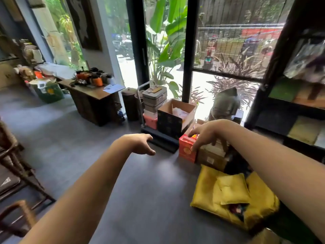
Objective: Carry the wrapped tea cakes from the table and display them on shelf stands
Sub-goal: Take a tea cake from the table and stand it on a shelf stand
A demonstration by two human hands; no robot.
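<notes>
grey floor [73,138] spreads under your two bare arms. your left hand [140,143] hangs released, fingers loose, grasping nothing. your right hand [207,132] is spread above a red box [186,150] and a brown box [211,157], fingers relaxed, empty. yellow cloth bags [228,196] lie near the dark shelf [284,106] on your right. no tea cake can be picked out; the bench [91,92] stands far left.

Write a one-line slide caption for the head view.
Both hands empty: left hand and right hand reach forward over the grey floor, toward stacked boxes beside the dark shelf.
</notes>
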